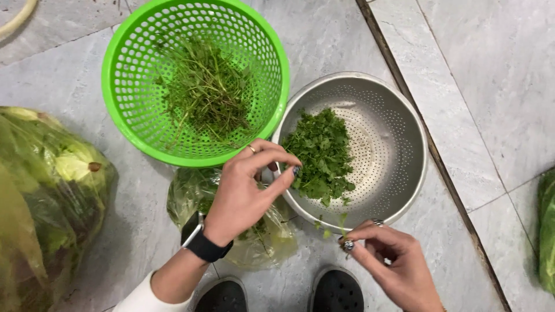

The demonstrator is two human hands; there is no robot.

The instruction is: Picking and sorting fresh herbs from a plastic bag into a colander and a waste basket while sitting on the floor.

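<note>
Fig.: herb picking on a tiled floor [491, 69], head view, looking down.

Step in hand, judged from the layout: leaves are being parted from stalks. Bare stems [205, 92] lie in the green plastic basket [115, 104]; the picked leaves [321, 153] are heaped in the metal colander [416, 144], left of its centre. The two rims touch.

L. hand [243, 190]: grip pressed together, thumb and forefinger tips meeting just at the colander's near-left rim, beside the leaf heap. Whether a leaf sits between them can't be told. It wears a black wrist band [202, 245] and hovers over a clear bag of greens [191, 196].

R. hand [393, 260]: grip pinching a small sprig [342, 221] at the colander's near rim, approx. over the edge.

Sprig axis: long axis runs near-to-far, free end pointing away from the person toward the bowl; it's too small to tell leaf from stalk end.

A drop into the colander would call for the pinch to be fully inside the rim before the fingers part, since loose bits [326, 234] lie outside it.

Also seen: a large bag of greens [46, 190] at left, black shoes [338, 292] at bottom.
</note>
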